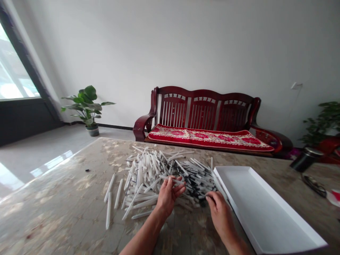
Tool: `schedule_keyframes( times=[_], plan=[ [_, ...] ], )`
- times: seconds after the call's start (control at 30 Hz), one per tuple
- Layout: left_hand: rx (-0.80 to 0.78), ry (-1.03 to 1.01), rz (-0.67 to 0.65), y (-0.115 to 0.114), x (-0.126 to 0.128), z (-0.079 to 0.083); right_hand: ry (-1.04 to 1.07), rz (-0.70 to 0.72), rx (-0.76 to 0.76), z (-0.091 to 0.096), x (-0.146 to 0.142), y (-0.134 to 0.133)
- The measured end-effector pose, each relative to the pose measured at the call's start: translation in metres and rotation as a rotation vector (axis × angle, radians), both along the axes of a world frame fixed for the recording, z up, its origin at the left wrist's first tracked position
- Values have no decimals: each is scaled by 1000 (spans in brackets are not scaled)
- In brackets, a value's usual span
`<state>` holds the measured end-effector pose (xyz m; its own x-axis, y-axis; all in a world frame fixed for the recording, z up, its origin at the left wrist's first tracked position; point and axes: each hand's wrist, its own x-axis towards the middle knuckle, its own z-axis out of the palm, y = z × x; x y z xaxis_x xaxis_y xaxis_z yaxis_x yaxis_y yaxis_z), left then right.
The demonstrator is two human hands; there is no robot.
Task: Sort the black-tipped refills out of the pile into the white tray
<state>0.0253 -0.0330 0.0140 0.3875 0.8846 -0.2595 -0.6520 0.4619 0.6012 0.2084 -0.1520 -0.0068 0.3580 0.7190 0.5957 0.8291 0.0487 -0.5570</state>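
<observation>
A heap of white plastic tubes [159, 180], many with thin black ends and possibly pen parts, lies on the stone tabletop [66, 198]. A few loose tubes [110, 202] lie apart at its left edge. My left hand [168, 196] is palm up at the heap's front, with one white tube [172, 179] across its fingers. My right hand [219, 212] rests at the heap's right edge, fingers curled down among the black ends. Whether it grasps anything is hidden. Just right of it lies a shallow white rectangular tray [262, 209].
Beyond the table stand a dark red wooden bench [204, 109] with a red cushion and a potted plant [86, 106]. A black canister [305, 159] and dark eyeglasses [315, 186] sit on the table's right side.
</observation>
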Motion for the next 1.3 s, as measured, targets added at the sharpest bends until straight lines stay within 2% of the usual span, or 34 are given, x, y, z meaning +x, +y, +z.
schedule_keyframes(
  times=[0.17, 0.37, 0.5, 0.67, 0.77, 0.83, 0.9, 0.97, 1.1, 1.2, 1.3],
  plan=[
    [27, 49, 2, 1, -1, 2, -115, -5, 51, 11, -2, 6],
    [-19, 36, 49, 10, -7, 7, -209, 2, 95, 31, -10, 16],
    [15, 55, 47, 4, -6, 7, -93, 25, 14, 36, -18, 19],
    [106, 72, -70, -15, 5, 2, 171, 177, -140, 37, -29, 37],
    [104, 54, -49, -15, 5, 2, 375, 268, -223, 35, -32, 55],
    [64, 25, -10, -10, 1, 3, 409, 282, -205, 31, -33, 59],
    [23, -21, 41, -3, -6, 5, 289, 257, -146, 25, -37, 55],
    [-13, -64, 89, 3, -13, 7, 50, 247, -98, 13, -44, 45],
    [-11, -101, 119, 8, -20, 8, -374, 327, -159, -18, -65, 34],
    [3, -115, 118, 10, -22, 7, -497, 358, -148, -34, -79, 50],
    [-12, -148, 124, 14, -24, 6, -525, 356, -91, -37, -90, 76]
  ],
)
